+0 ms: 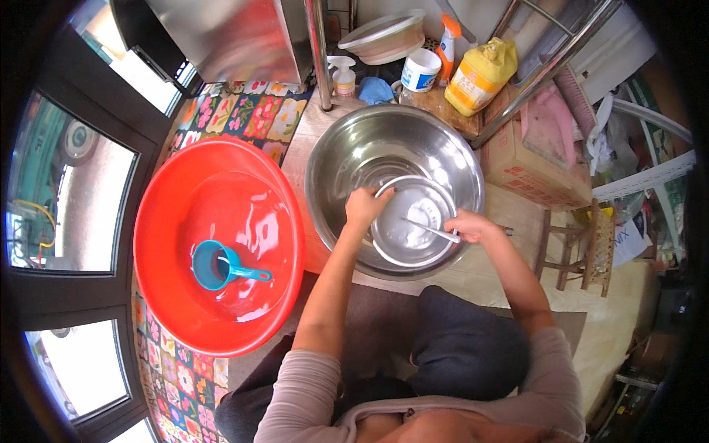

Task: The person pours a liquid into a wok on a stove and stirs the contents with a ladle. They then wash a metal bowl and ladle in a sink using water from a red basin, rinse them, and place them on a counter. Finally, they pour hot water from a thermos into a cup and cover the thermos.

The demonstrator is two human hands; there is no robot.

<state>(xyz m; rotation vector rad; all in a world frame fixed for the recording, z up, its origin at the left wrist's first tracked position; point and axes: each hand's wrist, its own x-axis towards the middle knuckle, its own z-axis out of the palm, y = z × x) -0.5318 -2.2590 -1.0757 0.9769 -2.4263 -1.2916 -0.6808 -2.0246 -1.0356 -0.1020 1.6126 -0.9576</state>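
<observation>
A small metal bowl (394, 235) is held over the large stainless steel basin (338, 149) in front of me. My left hand (365, 207) grips the small bowl's left rim. At its right rim is my right hand (469, 225), closed on the rim beside the handle end of a metal spoon (437, 228) that lies in the bowl. Whether the fingers also pinch the spoon is unclear. On the left stands a red plastic basin (166, 210) holding water and a teal plastic dipper (213, 266) with its handle pointing right.
Behind the steel basin are a yellow jug (479, 77), a white tub (420, 71), a spray bottle (446, 50), a pump bottle (343, 77) and a blue cloth (375, 91). A cardboard box (532, 171) and a wooden stool (570, 249) stand right. Metal posts rise behind.
</observation>
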